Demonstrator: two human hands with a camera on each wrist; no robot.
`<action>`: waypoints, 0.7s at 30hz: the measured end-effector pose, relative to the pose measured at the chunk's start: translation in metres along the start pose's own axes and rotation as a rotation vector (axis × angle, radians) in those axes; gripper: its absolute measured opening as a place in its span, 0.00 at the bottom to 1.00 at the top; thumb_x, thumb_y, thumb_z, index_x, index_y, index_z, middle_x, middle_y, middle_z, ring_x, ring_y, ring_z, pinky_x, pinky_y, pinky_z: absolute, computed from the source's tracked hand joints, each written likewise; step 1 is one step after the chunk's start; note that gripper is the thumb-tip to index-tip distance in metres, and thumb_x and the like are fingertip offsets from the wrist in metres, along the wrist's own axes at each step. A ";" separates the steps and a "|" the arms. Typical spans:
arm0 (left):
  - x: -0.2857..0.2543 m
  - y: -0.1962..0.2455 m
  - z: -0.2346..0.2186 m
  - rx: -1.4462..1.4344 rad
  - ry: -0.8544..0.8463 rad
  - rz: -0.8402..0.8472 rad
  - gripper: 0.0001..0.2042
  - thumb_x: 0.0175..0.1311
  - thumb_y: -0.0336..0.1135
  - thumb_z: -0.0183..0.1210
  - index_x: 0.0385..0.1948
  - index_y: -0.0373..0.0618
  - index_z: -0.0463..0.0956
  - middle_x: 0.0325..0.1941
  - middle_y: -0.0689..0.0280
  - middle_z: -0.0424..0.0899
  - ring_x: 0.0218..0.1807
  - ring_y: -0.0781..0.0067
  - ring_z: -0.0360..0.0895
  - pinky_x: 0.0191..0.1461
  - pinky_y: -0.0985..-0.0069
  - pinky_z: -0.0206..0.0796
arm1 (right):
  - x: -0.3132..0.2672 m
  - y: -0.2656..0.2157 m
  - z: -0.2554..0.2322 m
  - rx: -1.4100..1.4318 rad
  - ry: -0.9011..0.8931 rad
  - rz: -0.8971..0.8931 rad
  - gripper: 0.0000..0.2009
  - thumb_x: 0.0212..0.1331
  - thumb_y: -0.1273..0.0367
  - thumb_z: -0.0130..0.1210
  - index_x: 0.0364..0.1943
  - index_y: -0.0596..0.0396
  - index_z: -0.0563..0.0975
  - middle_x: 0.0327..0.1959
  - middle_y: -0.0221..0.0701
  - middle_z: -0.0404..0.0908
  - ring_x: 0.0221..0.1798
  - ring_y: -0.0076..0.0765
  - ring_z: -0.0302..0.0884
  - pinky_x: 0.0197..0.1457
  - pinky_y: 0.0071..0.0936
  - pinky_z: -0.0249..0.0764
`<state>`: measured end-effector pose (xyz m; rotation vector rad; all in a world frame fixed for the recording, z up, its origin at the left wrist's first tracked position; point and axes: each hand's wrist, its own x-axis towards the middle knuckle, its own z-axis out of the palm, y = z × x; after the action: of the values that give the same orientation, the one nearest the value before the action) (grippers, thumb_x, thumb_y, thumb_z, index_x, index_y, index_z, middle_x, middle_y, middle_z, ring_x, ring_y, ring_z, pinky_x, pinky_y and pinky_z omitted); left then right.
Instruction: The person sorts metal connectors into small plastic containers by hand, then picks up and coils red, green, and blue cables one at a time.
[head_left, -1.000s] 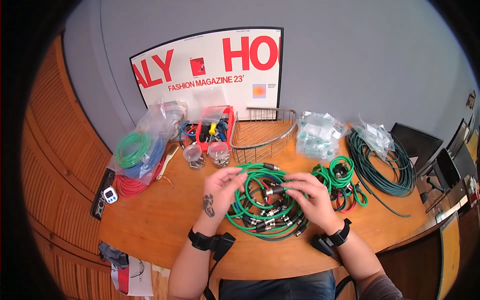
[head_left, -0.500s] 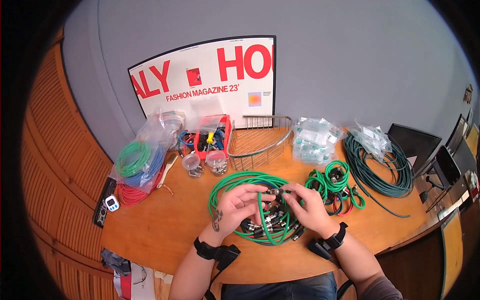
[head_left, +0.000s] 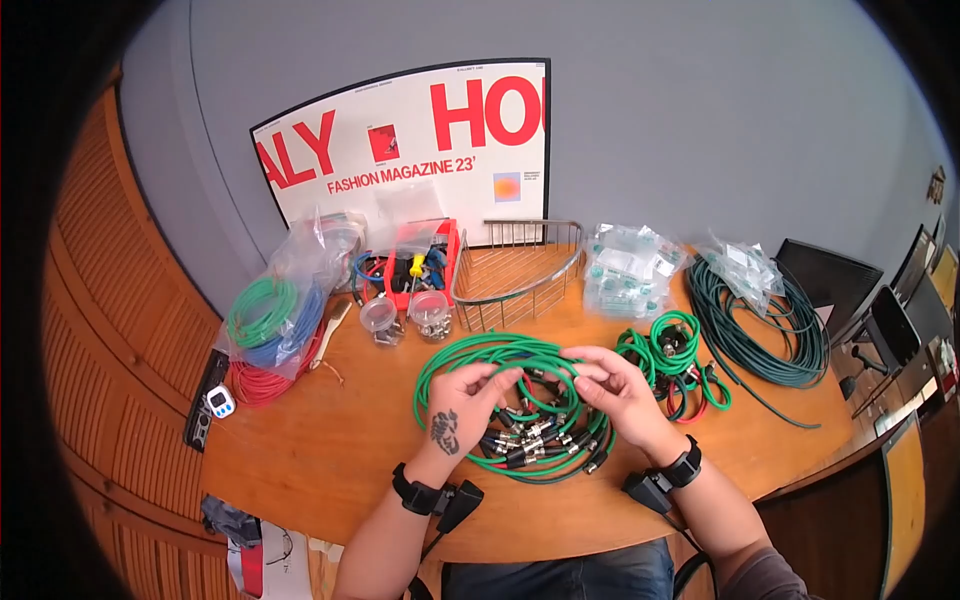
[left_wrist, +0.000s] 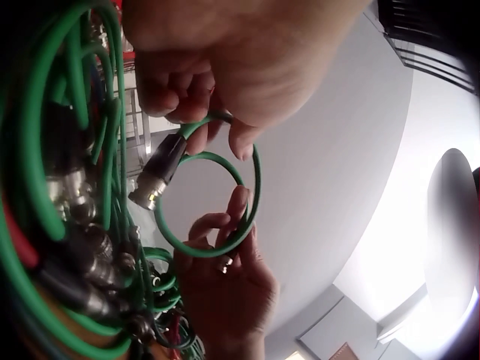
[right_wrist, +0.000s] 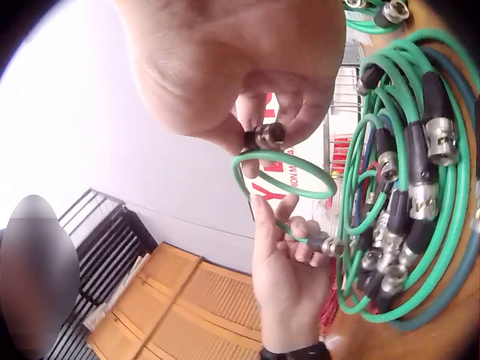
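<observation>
A short green cable (left_wrist: 257,180) with BNC connectors is bent into a small loop between my two hands, above the pile. My left hand (head_left: 462,410) pinches it between thumb and fingers; a black-booted connector (left_wrist: 159,171) hangs beside those fingers in the left wrist view. My right hand (head_left: 625,395) pinches the opposite side of the loop, with the other connector (right_wrist: 266,136) at its fingertips in the right wrist view. Below lies a coiled pile of green cables (head_left: 470,350), with many metal connectors (head_left: 530,440) gathered in its middle.
Tied green cable bundles (head_left: 675,345) lie right of the pile, beside a dark green coil (head_left: 815,350). Behind stand a wire basket (head_left: 520,295), plastic bags (head_left: 630,275), a red bin (head_left: 452,250) and small tubs (head_left: 430,310). Bagged cables (head_left: 265,315) lie left.
My hands came close together with a long green loop hanging between them, then moved apart. The cable is now drawn into a smaller loop held between both hands.
</observation>
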<state>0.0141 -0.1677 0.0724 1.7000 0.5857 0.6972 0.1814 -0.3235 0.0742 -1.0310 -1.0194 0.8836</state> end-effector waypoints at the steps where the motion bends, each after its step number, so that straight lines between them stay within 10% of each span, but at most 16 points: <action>1: 0.001 -0.001 0.002 -0.113 0.019 -0.013 0.11 0.63 0.35 0.67 0.35 0.33 0.82 0.22 0.68 0.81 0.20 0.86 0.73 0.23 0.86 0.62 | 0.002 0.006 -0.005 -0.009 0.009 0.012 0.20 0.69 0.76 0.50 0.64 0.59 0.68 0.58 0.37 0.80 0.60 0.28 0.76 0.63 0.23 0.70; 10: 0.005 -0.015 0.005 -0.380 -0.059 -0.067 0.13 0.65 0.33 0.64 0.45 0.34 0.79 0.26 0.68 0.78 0.18 0.82 0.71 0.17 0.84 0.64 | 0.002 0.008 -0.005 0.081 0.015 0.073 0.22 0.68 0.78 0.51 0.66 0.60 0.68 0.59 0.34 0.79 0.58 0.24 0.77 0.61 0.23 0.71; 18: -0.001 -0.009 0.006 -0.410 -0.226 -0.165 0.12 0.69 0.39 0.61 0.33 0.38 0.80 0.21 0.71 0.75 0.14 0.82 0.72 0.16 0.85 0.62 | 0.002 0.019 -0.007 0.358 -0.008 0.052 0.24 0.67 0.78 0.51 0.67 0.58 0.65 0.58 0.37 0.79 0.56 0.32 0.79 0.57 0.35 0.80; 21: 0.001 -0.014 0.004 -0.409 -0.274 -0.209 0.17 0.70 0.40 0.59 0.50 0.34 0.78 0.22 0.70 0.74 0.15 0.79 0.73 0.18 0.82 0.67 | 0.002 0.018 -0.007 0.347 -0.009 0.073 0.25 0.67 0.80 0.50 0.69 0.59 0.63 0.59 0.37 0.79 0.56 0.31 0.79 0.60 0.31 0.77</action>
<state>0.0176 -0.1671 0.0585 1.3016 0.3884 0.3919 0.1865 -0.3182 0.0567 -0.7737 -0.8038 1.0829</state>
